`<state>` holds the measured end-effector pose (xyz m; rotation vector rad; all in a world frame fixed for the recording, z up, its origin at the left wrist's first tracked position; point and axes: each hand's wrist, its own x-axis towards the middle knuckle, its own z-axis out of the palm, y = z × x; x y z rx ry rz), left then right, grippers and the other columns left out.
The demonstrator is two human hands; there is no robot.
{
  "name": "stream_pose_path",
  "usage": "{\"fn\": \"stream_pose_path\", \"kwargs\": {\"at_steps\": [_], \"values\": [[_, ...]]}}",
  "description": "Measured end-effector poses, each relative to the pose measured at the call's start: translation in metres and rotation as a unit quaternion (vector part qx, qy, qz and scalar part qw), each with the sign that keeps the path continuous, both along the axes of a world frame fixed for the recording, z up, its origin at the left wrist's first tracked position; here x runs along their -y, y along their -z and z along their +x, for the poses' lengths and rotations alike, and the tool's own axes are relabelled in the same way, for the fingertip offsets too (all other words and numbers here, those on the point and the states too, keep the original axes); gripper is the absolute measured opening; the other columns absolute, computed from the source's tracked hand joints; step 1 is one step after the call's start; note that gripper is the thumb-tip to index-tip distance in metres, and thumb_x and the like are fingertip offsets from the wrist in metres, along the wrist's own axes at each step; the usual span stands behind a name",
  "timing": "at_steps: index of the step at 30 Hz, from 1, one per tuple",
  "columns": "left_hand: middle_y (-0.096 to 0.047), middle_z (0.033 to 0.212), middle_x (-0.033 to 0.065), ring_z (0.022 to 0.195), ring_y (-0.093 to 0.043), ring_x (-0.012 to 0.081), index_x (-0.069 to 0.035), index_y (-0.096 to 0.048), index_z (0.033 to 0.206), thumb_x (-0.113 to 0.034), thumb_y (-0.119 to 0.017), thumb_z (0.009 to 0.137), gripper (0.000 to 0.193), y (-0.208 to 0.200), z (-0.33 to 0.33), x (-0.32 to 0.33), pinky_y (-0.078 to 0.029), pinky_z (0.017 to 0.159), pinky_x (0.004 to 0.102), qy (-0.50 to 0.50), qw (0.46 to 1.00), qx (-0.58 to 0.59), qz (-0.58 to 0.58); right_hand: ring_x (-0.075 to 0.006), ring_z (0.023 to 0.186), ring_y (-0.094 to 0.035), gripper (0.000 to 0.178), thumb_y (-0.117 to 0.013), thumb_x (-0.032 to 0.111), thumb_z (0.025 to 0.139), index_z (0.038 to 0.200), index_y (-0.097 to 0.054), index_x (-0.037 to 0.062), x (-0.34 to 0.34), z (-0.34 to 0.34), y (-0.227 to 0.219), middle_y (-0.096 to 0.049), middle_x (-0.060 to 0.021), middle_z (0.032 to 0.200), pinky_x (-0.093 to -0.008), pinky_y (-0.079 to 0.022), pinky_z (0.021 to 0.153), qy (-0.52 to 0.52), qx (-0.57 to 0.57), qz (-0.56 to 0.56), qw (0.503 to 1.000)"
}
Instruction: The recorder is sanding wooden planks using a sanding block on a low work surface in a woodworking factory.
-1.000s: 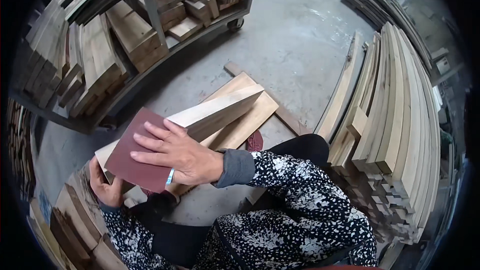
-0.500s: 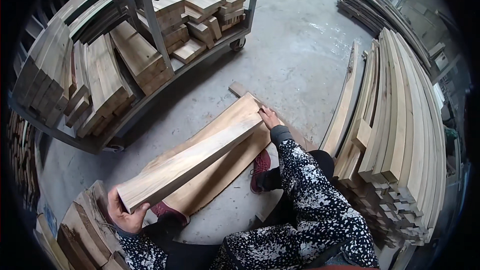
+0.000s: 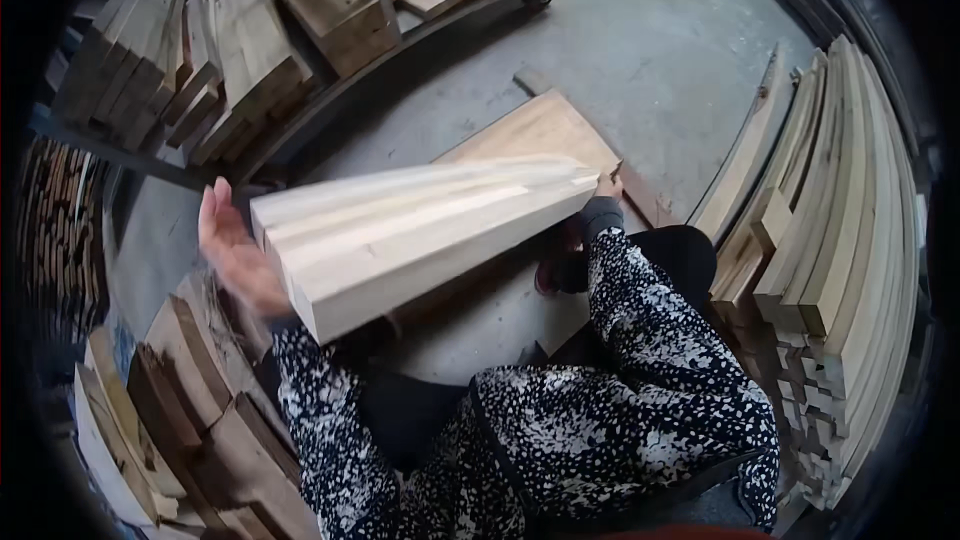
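A thick, pale wooden beam (image 3: 440, 250) lies slantwise in front of me, its outline smeared by motion. My right hand (image 3: 608, 187) is closed round its far right end. At the near left end, my left hand (image 3: 240, 258) is open, fingers raised and apart; whether the palm touches the wood I cannot tell. Beneath the beam, a wide wooden board (image 3: 548, 127) rests low over the floor, partly covered by it.
Stacked boards (image 3: 245, 50) load a metal cart (image 3: 390, 5) at the far left. Long planks (image 3: 850, 210) are piled to my right. Rough offcuts (image 3: 185, 380) lie at the near left. A thin wood strip (image 3: 533, 81) pokes out beyond the wide board.
The beam has turned, now showing a broad side toward me. My left hand has loosened from its end and its fingers have spread. The view has shifted, with the cart higher up.
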<state>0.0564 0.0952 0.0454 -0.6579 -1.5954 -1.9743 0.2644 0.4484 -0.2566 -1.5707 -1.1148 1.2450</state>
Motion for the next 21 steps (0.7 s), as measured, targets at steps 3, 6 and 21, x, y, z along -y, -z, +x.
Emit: {"fn": "stream_pose_path", "kwargs": {"at_steps": [3,6,21], "values": [[-0.054,0.102,0.0156,0.096,-0.052,0.0245,0.000,-0.048,0.108,-0.037,-0.041,0.085,0.044,0.037,-0.044,0.051,-0.040,0.086,0.0324,0.153,0.942,0.289,0.073,-0.0263,0.101,-0.047,0.047,-0.047,0.011,0.076,0.119,-0.037,-0.0044,0.029,-0.012,-0.011,-0.046,-0.0194,0.115,-0.0310,-0.037,0.087,0.040,-0.049,-0.047,0.997],[-0.053,0.106,0.0176,0.095,-0.053,0.0268,0.000,-0.045,0.111,-0.037,-0.049,0.080,0.049,0.029,-0.029,0.065,-0.042,0.085,0.0361,0.301,0.826,0.474,0.059,-0.0275,0.101,-0.048,0.045,-0.045,0.010,0.077,0.119,-0.038,-0.0036,0.054,-0.014,0.004,-0.046,-0.0194,0.116,-0.0317,-0.039,0.087,0.122,-0.086,-0.087,0.985],[-0.054,0.102,0.0171,0.094,-0.053,0.0255,0.002,-0.045,0.109,-0.027,-0.052,0.075,0.046,0.016,0.004,0.058,-0.043,0.084,0.0353,0.243,0.821,0.516,0.027,-0.0343,0.110,-0.041,0.042,-0.044,0.016,0.081,0.122,-0.042,0.0169,0.049,-0.057,0.002,-0.047,-0.0153,0.119,-0.0456,-0.032,0.091,-0.235,0.181,0.092,0.951]]}}
